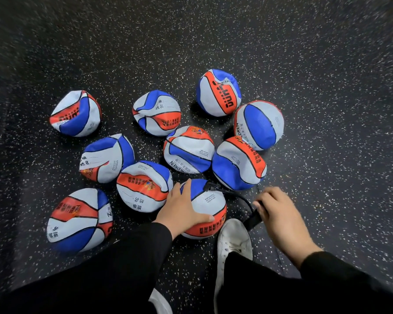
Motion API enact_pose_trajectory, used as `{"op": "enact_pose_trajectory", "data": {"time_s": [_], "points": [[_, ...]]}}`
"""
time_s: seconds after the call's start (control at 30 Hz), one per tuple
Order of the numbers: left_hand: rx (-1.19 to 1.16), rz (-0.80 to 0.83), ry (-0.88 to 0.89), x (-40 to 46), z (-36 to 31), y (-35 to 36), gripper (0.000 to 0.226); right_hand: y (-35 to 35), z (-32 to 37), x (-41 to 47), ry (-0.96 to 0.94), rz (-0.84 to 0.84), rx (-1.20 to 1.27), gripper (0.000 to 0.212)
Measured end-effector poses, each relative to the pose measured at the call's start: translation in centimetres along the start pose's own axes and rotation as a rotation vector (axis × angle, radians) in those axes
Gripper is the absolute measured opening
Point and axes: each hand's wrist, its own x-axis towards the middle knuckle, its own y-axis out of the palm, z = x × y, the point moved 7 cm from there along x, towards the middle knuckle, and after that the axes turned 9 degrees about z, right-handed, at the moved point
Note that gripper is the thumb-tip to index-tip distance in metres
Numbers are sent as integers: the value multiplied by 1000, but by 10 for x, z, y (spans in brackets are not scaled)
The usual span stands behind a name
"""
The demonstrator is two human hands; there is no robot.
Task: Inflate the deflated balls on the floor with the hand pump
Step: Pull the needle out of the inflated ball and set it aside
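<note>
Several red, white and blue balls lie crumpled on the speckled floor. The nearest ball [210,209] looks rounder, and my left hand [182,209] rests on its left side with fingers spread over it. A black hose [234,194] runs from a connector on top of this ball to the black hand pump [253,219]. My right hand [279,214] grips the pump's top, which hides most of the pump. Another fairly round ball [259,124] sits at the back right.
My white shoe [233,241] stands just below the pump and ball, with dark trouser legs in front. Deflated balls crowd the left and middle, for example one [77,219] at the near left. Dark speckled floor [338,109] stretches to the right and beyond.
</note>
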Motion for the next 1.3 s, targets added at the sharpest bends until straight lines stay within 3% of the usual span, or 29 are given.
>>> {"op": "enact_pose_trajectory", "data": {"time_s": [0.13,0.33,0.5,0.63,0.87,1.07,1.2,1.3], "points": [[-4,4,-7,0,1,0,140,44,-11,-10,-9,176,-56,42],[-12,17,-14,1,1,-1,143,35,-6,-6,23,242,-61,31],[0,7,-10,-2,0,1,141,-44,13,8,-38,-6,1,26],[-10,-3,-10,1,0,1,142,-56,29,14,-86,-68,-4,26],[-16,10,3,0,0,-1,140,37,1,-2,32,195,-151,25],[-5,6,1,0,-1,0,140,28,-7,0,-56,280,-116,26],[-17,2,2,-2,0,1,141,-52,17,19,-70,41,-60,14],[-17,3,10,-1,0,0,142,-84,34,29,-163,40,-131,15]]}}
